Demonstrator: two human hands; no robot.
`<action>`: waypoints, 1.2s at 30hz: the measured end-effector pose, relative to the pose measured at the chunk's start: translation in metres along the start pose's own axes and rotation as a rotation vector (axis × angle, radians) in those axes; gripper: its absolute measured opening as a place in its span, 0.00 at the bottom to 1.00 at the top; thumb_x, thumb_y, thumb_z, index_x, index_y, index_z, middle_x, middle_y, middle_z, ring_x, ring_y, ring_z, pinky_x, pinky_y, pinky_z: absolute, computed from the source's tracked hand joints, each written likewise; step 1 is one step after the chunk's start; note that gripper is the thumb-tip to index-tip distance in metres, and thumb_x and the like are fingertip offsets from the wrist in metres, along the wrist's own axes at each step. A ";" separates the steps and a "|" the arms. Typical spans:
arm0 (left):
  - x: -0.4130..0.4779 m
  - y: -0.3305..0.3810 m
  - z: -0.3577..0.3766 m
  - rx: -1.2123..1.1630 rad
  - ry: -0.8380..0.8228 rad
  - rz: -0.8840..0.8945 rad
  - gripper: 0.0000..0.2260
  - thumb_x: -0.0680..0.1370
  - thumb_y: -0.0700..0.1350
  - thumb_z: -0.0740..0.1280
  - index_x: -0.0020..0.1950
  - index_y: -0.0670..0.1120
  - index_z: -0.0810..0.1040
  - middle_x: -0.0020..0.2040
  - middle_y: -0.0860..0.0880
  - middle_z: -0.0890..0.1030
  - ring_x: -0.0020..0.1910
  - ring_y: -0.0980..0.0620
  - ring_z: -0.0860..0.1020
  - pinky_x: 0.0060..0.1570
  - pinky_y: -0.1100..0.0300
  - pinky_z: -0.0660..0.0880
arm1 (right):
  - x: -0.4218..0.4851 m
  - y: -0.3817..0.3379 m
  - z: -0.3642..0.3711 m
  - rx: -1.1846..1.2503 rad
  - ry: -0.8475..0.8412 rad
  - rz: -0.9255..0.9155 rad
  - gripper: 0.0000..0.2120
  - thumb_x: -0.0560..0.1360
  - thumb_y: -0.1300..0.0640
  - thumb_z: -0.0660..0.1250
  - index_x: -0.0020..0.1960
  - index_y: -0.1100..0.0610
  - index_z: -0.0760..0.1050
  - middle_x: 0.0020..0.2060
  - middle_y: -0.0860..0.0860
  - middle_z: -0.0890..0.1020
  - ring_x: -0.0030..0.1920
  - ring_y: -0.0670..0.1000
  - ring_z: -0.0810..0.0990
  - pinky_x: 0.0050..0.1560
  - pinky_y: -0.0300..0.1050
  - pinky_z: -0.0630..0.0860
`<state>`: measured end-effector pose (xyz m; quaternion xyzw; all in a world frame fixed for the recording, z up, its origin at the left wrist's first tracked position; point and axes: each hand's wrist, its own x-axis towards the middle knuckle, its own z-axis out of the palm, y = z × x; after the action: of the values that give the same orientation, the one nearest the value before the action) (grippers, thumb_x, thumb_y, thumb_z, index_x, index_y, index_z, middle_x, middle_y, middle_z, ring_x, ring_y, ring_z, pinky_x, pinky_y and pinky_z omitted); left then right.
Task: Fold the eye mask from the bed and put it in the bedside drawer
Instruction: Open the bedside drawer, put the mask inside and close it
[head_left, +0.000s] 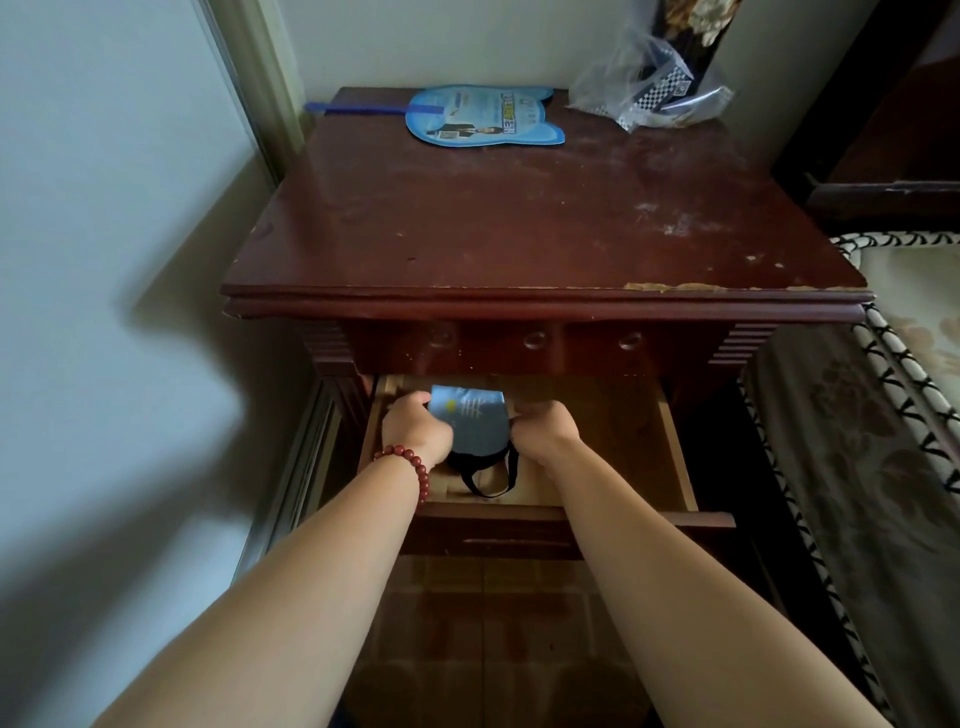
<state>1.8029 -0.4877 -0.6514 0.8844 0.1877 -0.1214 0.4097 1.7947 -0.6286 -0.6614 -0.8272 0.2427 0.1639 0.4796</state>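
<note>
A dark red bedside cabinet (545, 208) is filling most of the view, its worn worktop carrying a blue hand fan (483, 117) near the back and a crumpled clear plastic bag (649, 93) at the back right corner. The patterned bed (893, 415) is showing along the right edge.

Below the cabinet's top drawer front, the bedside drawer (675, 441) is standing pulled out, its pale wooden floor lying bare except for what the hands are bringing in.

The left hand (415, 428), with a red bead bracelet (410, 465) at its wrist, and the right hand (545, 431) are both reaching inside the drawer, one on each side of the eye mask (470, 421). The fingers of each hand are curling onto the mask's edges and seem to be pinching it, though the tips are hidden behind the knuckles.

The mask is looking folded, light blue face up, sitting low in the drawer toward its left and back, with its black strap (491, 480) trailing toward the drawer front.

By the look of it, folding is done and placing is nearly done; letting go, tucking the strap and pushing the drawer shut are probably what is left.
</note>
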 end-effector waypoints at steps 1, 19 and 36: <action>0.001 -0.001 0.000 0.016 -0.013 -0.011 0.25 0.74 0.33 0.62 0.71 0.44 0.69 0.67 0.43 0.75 0.62 0.43 0.76 0.61 0.50 0.74 | 0.001 0.000 0.001 0.007 -0.014 -0.011 0.22 0.74 0.65 0.60 0.68 0.59 0.70 0.60 0.56 0.79 0.50 0.52 0.79 0.35 0.36 0.71; 0.004 -0.005 0.010 0.162 -0.140 0.028 0.24 0.76 0.36 0.63 0.72 0.46 0.67 0.67 0.44 0.73 0.60 0.46 0.76 0.49 0.61 0.74 | 0.000 0.004 0.007 -0.208 -0.149 -0.176 0.16 0.71 0.68 0.60 0.54 0.59 0.80 0.43 0.54 0.81 0.32 0.47 0.74 0.24 0.36 0.65; -0.018 -0.003 -0.022 0.025 -0.150 0.156 0.21 0.73 0.36 0.64 0.65 0.50 0.73 0.63 0.46 0.76 0.59 0.48 0.76 0.55 0.58 0.76 | -0.023 -0.010 -0.015 0.008 -0.028 -0.170 0.22 0.69 0.63 0.69 0.63 0.58 0.74 0.58 0.54 0.81 0.47 0.49 0.80 0.39 0.36 0.75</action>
<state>1.7864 -0.4732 -0.6328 0.8899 0.0855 -0.1572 0.4197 1.7819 -0.6322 -0.6357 -0.8405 0.1655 0.1332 0.4984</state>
